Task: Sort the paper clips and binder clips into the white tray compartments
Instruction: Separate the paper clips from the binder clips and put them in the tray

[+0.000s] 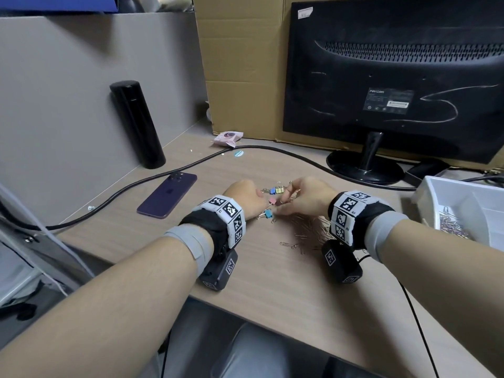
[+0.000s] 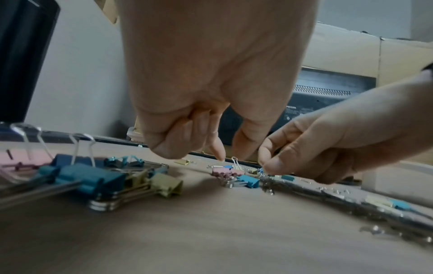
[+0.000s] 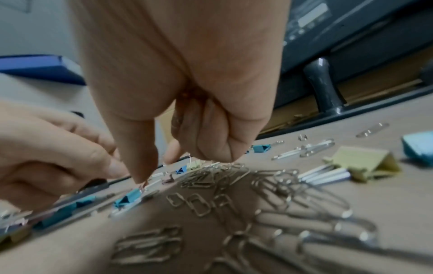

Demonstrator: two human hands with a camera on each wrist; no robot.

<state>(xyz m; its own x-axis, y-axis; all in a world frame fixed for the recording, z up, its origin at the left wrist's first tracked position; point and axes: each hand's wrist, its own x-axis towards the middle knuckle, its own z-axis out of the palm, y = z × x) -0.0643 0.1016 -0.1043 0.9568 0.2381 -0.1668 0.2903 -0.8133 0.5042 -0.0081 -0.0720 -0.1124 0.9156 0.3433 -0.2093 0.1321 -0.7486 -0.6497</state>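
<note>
Right now your right hand point(image 1: 305, 196) hangs fingers-down over the paper clips point(image 1: 309, 230), thumb and forefinger pinched on one binder clip's wire handle (which clip is unclear). Your left hand point(image 1: 244, 196) is loosely curled beside the pink binder clip point(image 1: 272, 201); whether it holds anything, you cannot tell. Off to your right, the white tray point(image 1: 433, 192) holds more paper clips.

The head view looks forward and down from above onto the worktop point(image 1: 272, 282), taking in both forearms, the monitor point(image 1: 395, 77) behind and the white tray point(image 1: 436, 192) at the right edge. Each wrist view sits low and very near the surface — looking along its own hand toward the fingers. All three share the small patch of binder clips point(image 1: 275, 190) between the hands — each wrist view also catches the opposite hand.
</note>
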